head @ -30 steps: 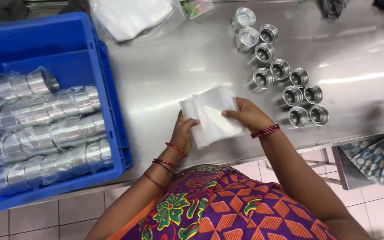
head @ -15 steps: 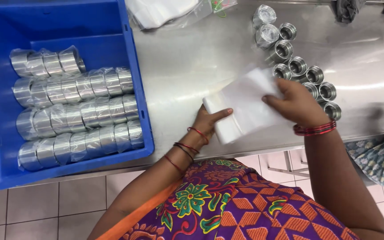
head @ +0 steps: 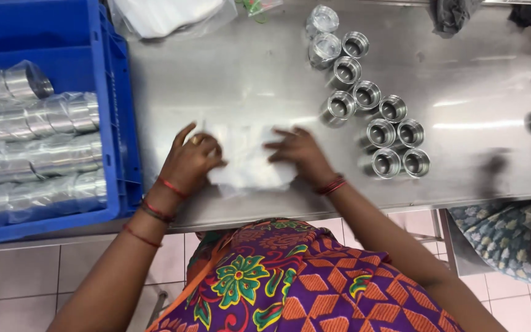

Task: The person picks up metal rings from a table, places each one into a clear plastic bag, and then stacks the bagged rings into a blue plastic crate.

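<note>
I'm pressing both hands flat, fingers spread, on a thin white plastic bag [head: 247,161] mid-tabletop: left hand [head: 190,161] at its 9 o'clock, right hand [head: 299,154] at 3. Shiny metal rings [head: 381,132] sitting further toward 2.

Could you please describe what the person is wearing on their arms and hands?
Both arms are bare, without sleeves. The left hand has a ring on one finger, with red and dark bangles spaced along its wrist and forearm. The right hand has red bangles at the wrist.

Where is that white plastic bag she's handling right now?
The white plastic bag lies flat on the steel table, under her left hand and right hand, between the blue crate and the metal rings.
</note>
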